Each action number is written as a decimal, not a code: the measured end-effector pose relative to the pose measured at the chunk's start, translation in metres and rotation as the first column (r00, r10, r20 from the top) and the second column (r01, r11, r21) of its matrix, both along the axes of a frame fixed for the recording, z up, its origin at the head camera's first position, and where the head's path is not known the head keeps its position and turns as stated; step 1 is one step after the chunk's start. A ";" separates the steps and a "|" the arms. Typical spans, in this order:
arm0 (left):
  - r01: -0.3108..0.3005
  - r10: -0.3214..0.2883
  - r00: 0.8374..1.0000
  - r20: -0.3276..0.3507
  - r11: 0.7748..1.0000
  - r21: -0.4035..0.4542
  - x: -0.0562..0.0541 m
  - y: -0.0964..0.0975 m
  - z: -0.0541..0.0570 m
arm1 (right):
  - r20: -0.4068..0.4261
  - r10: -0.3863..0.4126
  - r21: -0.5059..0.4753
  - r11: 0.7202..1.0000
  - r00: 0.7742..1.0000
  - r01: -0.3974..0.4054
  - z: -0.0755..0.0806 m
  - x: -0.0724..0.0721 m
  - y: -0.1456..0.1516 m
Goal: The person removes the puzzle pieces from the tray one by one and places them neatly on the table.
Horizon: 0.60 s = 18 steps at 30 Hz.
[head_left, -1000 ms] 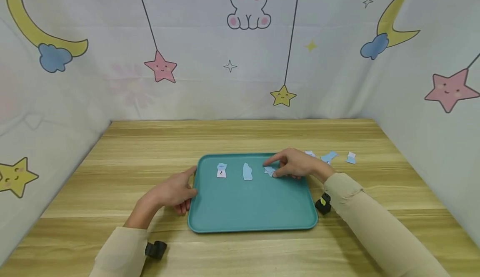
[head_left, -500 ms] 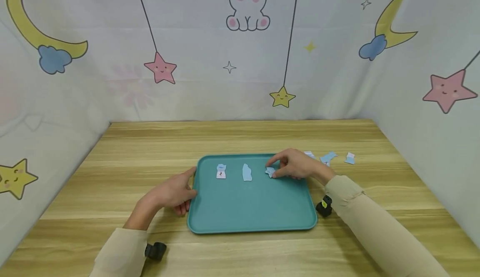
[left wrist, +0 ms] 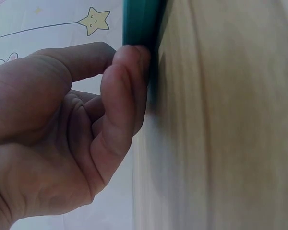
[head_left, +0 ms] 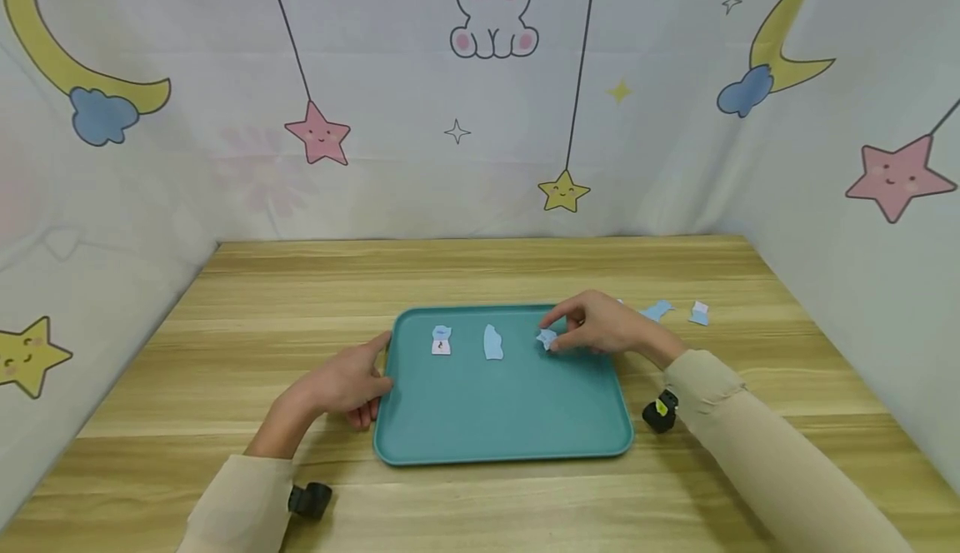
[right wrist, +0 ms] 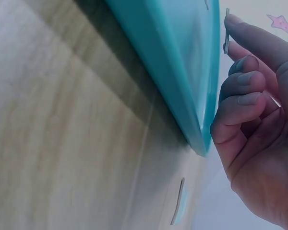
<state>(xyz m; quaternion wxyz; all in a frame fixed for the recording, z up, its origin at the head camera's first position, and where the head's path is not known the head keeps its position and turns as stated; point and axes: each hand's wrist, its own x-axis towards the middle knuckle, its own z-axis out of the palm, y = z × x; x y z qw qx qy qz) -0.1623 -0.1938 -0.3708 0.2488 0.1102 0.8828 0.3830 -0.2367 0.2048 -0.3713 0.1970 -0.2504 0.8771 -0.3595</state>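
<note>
My right hand (head_left: 600,324) pinches a small light-blue puzzle piece (head_left: 545,337) by its edges, thumb and index finger on opposite sides. In the right wrist view that piece shows edge-on, raised above the tray. On the teal tray (head_left: 502,420) lie two other pieces: a blue-and-white puzzle piece (head_left: 442,341) with a small print, and a plain light-blue puzzle piece (head_left: 492,342). My left hand (head_left: 345,382) holds the tray's left rim with thumb and index finger. Its other fingers (left wrist: 117,105) curl against the tray's side in the left wrist view.
Loose puzzle pieces lie on the wooden table (head_left: 300,278) beyond the tray's right side, among them a blue-and-white piece (head_left: 699,313) and a blue piece (head_left: 658,310), with another mostly behind my right hand. A patterned white curtain (head_left: 405,186) encloses the back and sides.
My right hand has shifted slightly right, and the pinched puzzle piece has moved with it. My left hand stays on the tray's rim.
</note>
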 end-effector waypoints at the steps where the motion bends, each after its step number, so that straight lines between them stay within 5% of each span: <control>1: 0.000 0.000 1.000 -0.001 1.000 -0.001 0.000 0.000 0.000 | -0.004 -0.003 -0.001 1.000 1.000 0.003 0.001 0.001 0.001; 18: 0.007 -0.007 1.000 -0.005 1.000 0.002 -0.001 0.000 -0.001 | -0.020 -0.086 -0.023 0.996 0.996 0.085 0.011 0.018 0.039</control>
